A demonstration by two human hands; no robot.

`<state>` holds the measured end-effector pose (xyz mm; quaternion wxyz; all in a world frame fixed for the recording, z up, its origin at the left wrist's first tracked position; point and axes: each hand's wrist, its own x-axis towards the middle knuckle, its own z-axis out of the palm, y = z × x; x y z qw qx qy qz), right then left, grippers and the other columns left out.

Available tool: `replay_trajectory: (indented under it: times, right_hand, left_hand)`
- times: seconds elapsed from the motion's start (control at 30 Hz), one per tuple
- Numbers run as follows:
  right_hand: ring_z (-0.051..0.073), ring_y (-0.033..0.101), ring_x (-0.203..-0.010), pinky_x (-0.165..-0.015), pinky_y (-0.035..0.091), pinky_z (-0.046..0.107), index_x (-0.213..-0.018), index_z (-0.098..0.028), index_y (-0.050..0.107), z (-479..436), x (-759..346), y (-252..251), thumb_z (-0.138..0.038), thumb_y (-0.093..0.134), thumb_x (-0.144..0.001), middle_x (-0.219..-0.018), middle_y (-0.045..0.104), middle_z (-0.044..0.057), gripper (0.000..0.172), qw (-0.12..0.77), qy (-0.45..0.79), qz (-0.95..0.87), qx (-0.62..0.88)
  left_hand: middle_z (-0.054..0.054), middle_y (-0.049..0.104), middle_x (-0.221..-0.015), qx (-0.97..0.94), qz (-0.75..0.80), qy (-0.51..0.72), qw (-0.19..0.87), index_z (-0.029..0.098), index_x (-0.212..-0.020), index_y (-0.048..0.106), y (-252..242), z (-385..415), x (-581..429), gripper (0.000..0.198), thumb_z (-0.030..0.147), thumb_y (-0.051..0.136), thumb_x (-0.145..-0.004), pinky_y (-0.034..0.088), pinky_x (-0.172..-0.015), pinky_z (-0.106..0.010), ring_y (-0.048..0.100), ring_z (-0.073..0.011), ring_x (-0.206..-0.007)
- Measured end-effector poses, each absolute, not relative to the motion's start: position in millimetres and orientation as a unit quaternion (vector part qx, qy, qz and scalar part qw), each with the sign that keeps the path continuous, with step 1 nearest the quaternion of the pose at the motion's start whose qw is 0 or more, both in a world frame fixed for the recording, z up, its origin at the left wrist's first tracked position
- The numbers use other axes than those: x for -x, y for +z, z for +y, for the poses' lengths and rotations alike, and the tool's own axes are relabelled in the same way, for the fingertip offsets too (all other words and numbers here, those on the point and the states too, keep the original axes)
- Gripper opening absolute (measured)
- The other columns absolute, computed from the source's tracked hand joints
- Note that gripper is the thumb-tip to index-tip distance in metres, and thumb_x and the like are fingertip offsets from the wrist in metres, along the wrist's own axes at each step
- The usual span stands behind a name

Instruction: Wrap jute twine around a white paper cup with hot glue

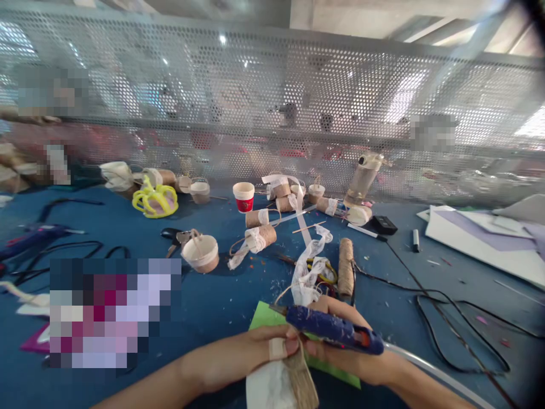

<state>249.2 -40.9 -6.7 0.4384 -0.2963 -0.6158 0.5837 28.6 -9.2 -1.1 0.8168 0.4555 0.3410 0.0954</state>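
Observation:
At the bottom centre, my left hand pinches the near edge of a paper cup partly wrapped in brown twine. A pale bandage circles one of its fingers. My right hand has a dark blue glue gun lying across it, nozzle toward the left, while its fingertips meet the twine and cup beside my left fingers. Beneath both hands lies a green sheet. White lace ribbon lies just beyond my right hand.
A twine roll stands beyond my right hand. Small twine-wrapped cups, a red cup and a bottle sit farther back before a perforated metal screen. Black cables loop at right; another glue gun lies left.

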Motion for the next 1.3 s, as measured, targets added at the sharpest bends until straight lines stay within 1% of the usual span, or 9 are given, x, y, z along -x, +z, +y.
replay_trajectory:
  times: [0.23, 0.4, 0.6, 0.7, 0.83, 0.97, 1.07, 1.2, 1.3]
  right_hand:
    - [0.015, 0.067, -0.085, -0.078, 0.052, 0.025, -0.090, -0.019, 0.068, -40, -251, -3, -0.016, 0.079, -0.080, -0.092, 0.072, 0.002, 0.015, 0.429, 0.577, -0.601, 0.348]
    - [0.015, 0.064, -0.079, -0.074, 0.053, 0.026, -0.092, -0.020, 0.067, -38, -251, -5, -0.025, 0.076, -0.084, -0.088, 0.069, 0.002, 0.013, 0.460, 0.535, -0.578, 0.411]
    - [0.026, 0.067, -0.103, -0.092, 0.054, 0.037, -0.094, -0.025, 0.065, -38, -250, 2, -0.024, 0.069, -0.087, -0.106, 0.070, 0.006, 0.009, 0.478, 0.452, -0.633, 0.409]
    - [0.028, 0.058, -0.124, -0.106, 0.046, 0.044, -0.087, -0.026, 0.060, -37, -247, 8, -0.020, 0.065, -0.089, -0.121, 0.070, 0.007, 0.008, 0.502, 0.414, -0.683, 0.331]
    - [0.030, 0.052, -0.133, -0.108, 0.042, 0.052, -0.079, -0.025, 0.055, -36, -243, 11, -0.024, 0.067, -0.089, -0.121, 0.073, 0.010, 0.016, 0.505, 0.393, -0.724, 0.259]
    - [0.030, 0.059, -0.125, -0.100, 0.048, 0.049, -0.080, -0.025, 0.054, -35, -243, 11, -0.035, 0.067, -0.089, -0.098, 0.078, 0.009, 0.019, 0.468, 0.424, -0.741, 0.229]
    - [0.028, 0.067, -0.110, -0.092, 0.053, 0.043, -0.081, -0.026, 0.055, -36, -244, 11, -0.033, 0.069, -0.088, -0.084, 0.076, 0.007, 0.017, 0.481, 0.412, -0.731, 0.255]
    - [0.026, 0.069, -0.095, -0.102, 0.046, 0.048, -0.083, -0.026, 0.058, -40, -248, 9, -0.026, 0.066, -0.090, -0.081, 0.074, 0.004, 0.011, 0.528, 0.390, -0.698, 0.287]
    - [0.024, 0.069, -0.088, -0.095, 0.050, 0.043, -0.086, -0.027, 0.057, -43, -256, 5, -0.015, 0.068, -0.085, -0.088, 0.073, 0.003, 0.016, 0.529, 0.396, -0.685, 0.308]
  left_hand:
    - [-0.002, 0.068, -0.097, -0.443, 0.324, 0.106, 0.829, 0.019, -0.106, 0.071, -5, -7, -27, 0.043, 0.053, 0.071, -0.081, 0.043, -0.086, -0.026, 0.060, -0.0161, -0.090]
    - [-0.004, 0.071, -0.085, -0.425, 0.305, 0.119, 0.844, 0.019, -0.113, 0.068, 3, -9, -28, 0.042, 0.051, 0.059, -0.089, 0.048, -0.077, -0.027, 0.065, -0.0191, -0.085]
    - [-0.007, 0.075, -0.083, -0.428, 0.308, 0.119, 0.841, 0.018, -0.111, 0.068, 3, -10, -30, 0.037, 0.047, 0.054, -0.093, 0.050, -0.073, -0.028, 0.068, -0.0207, -0.084]
    - [-0.008, 0.075, -0.083, -0.425, 0.323, 0.117, 0.838, 0.018, -0.112, 0.069, 0, -9, -31, 0.038, 0.048, 0.054, -0.092, 0.050, -0.076, -0.029, 0.068, -0.0213, -0.086]
    - [-0.006, 0.075, -0.092, -0.482, 0.313, 0.111, 0.811, 0.018, -0.104, 0.074, 2, -9, -33, 0.036, 0.047, 0.059, -0.090, 0.048, -0.085, -0.033, 0.066, -0.0218, -0.089]
    - [-0.005, 0.075, -0.092, -0.499, 0.311, 0.100, 0.803, 0.018, -0.110, 0.073, 1, -8, -36, 0.036, 0.045, 0.059, -0.091, 0.046, -0.084, -0.034, 0.065, -0.0226, -0.088]
    - [-0.006, 0.074, -0.093, -0.479, 0.323, 0.103, 0.810, 0.016, -0.107, 0.073, -3, -8, -34, 0.036, 0.046, 0.060, -0.090, 0.046, -0.080, -0.031, 0.065, -0.0207, -0.085]
    - [-0.008, 0.074, -0.088, -0.412, 0.312, 0.142, 0.844, 0.017, -0.109, 0.068, -3, -8, -31, 0.041, 0.052, 0.052, -0.093, 0.049, -0.070, -0.031, 0.066, -0.0190, -0.070]
    - [-0.008, 0.074, -0.082, -0.398, 0.321, 0.171, 0.842, 0.018, -0.103, 0.066, 0, -6, -31, 0.044, 0.055, 0.045, -0.095, 0.051, -0.069, -0.033, 0.067, -0.0200, -0.066]
